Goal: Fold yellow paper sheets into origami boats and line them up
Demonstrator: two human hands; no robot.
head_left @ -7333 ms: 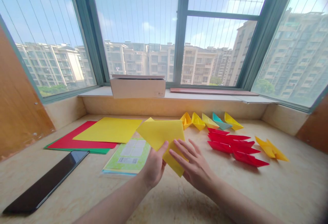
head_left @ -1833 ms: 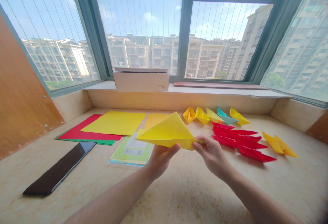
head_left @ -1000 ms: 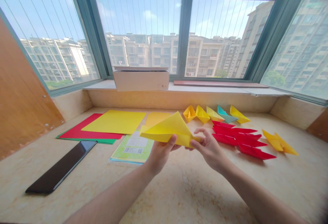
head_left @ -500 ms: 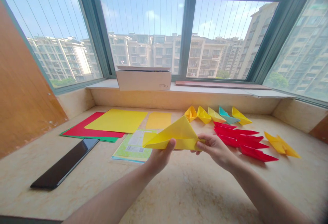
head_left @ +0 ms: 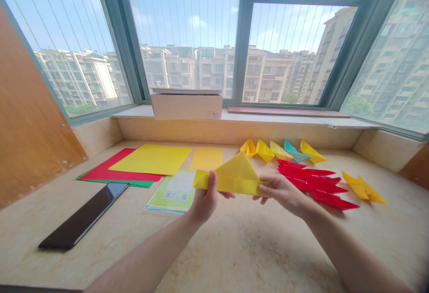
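A folded piece of yellow paper (head_left: 236, 174), with a triangular peak and a band along its lower edge, is held above the counter between both hands. My left hand (head_left: 206, 197) grips its left end, thumb upright on the near face and fingers behind. At the right end, my right hand (head_left: 279, 192) pinches the band's corner between thumb and fingers. Beyond it stand folded paper boats in a row, among them a yellow boat (head_left: 264, 151) and a teal boat (head_left: 296, 152). Several red folded boats (head_left: 315, 179) lie right of my right hand.
An orange-yellow folded paper shape (head_left: 363, 188) lies at the far right. On the left are a black phone (head_left: 83, 215), a yellow sheet (head_left: 150, 159) over a red sheet (head_left: 100, 168), and a green printed packet (head_left: 170, 190). A white box (head_left: 186, 106) stands on the windowsill.
My left hand has turned more upright, its thumb now higher on the yellow paper's left end. The paper's front face looks flatter. My right hand keeps its pinch.
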